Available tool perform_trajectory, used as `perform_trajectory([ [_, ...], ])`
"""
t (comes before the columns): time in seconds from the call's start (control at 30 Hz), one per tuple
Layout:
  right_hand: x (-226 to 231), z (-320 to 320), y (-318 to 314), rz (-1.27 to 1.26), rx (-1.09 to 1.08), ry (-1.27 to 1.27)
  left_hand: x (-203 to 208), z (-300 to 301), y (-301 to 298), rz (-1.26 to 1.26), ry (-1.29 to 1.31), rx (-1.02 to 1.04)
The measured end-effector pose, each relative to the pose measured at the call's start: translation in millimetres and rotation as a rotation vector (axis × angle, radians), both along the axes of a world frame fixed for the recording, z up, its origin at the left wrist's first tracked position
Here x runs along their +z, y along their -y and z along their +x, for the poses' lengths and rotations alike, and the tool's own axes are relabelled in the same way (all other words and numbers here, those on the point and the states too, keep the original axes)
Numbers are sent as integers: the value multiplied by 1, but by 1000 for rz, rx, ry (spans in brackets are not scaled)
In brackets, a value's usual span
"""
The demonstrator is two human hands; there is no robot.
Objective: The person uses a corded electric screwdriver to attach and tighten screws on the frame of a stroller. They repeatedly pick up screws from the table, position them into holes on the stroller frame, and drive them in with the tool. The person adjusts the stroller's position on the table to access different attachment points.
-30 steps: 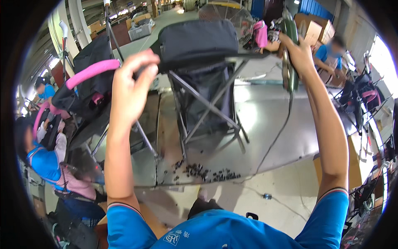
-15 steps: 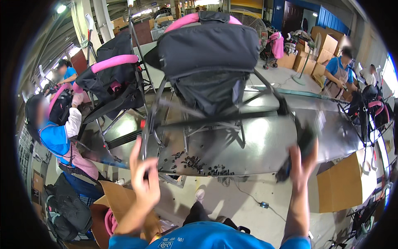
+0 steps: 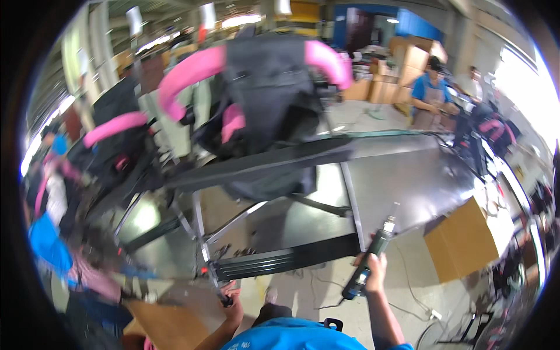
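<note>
In front of me stands a stroller with black fabric and a pink padded bar, tilted and blurred by motion. Its black lower crosspiece joins the grey metal legs close to me. My left hand is closed at the bottom of the left leg, around its dark end. A black electric screwdriver is gripped in my right hand, its bit pointing up and away. The tool is beside the stroller's right leg; whether hand and leg touch I cannot tell.
A shiny metal table extends under the stroller to the right. Another pink-barred stroller stands at left, near a blurred co-worker. An open carton is at right; cords cross the floor. Another person works at far right.
The stroller has swung round and tilted, bringing its pink bar and lower crosspiece into view. My left hand has moved down to the leg end. My right hand has shifted left and lower.
</note>
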State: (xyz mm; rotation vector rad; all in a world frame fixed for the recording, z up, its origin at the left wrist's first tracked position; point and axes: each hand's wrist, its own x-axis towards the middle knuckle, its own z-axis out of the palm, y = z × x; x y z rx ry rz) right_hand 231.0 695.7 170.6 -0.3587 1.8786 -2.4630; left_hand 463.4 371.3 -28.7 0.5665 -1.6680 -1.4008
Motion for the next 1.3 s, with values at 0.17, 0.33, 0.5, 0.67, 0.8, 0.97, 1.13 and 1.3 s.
perform_trajectory([
  [0.17, 5, -88, 84, -144, 117, -76, -68, -98, 66, 91, 8, 37],
  [0.33, 33, -216, 89, 80, -119, -335, 30, -153, 66, -27, 192, -728],
  [0.5, 14, -309, 65, 27, -249, -150, 99, -239, 129, 371, -63, -491],
  [0.67, -78, -354, 15, -88, -366, 97, 176, -375, 79, 359, -157, -602],
  [0.8, -143, -381, -46, -158, -375, 187, 144, -430, -8, 277, 35, -312],
  [0.97, -190, -444, -145, -193, -487, 206, 47, -459, -110, 130, 190, -309],
  [1.13, -221, -508, -272, -190, -625, 220, -26, -534, -205, -6, 43, -586],
  [1.3, -213, -527, -358, -269, -820, 353, -99, -659, -261, -75, 491, -691],
])
